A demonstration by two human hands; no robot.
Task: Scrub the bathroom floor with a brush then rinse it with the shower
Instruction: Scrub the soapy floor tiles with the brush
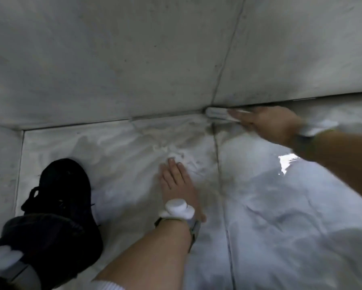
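2 hands | right hand [268, 124] grips brush [218, 115] | left hand [177, 185] flat on floor [280, 206]

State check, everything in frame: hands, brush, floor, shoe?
left hand: flat on the wet floor, fingers straight, bracing.
right hand: grips the brush; motion-blurred.
brush: white, pressed into the joint where floor meets wall.
floor: wet, foamy, glare patch at right.
black shoe: planted on the floor at left.
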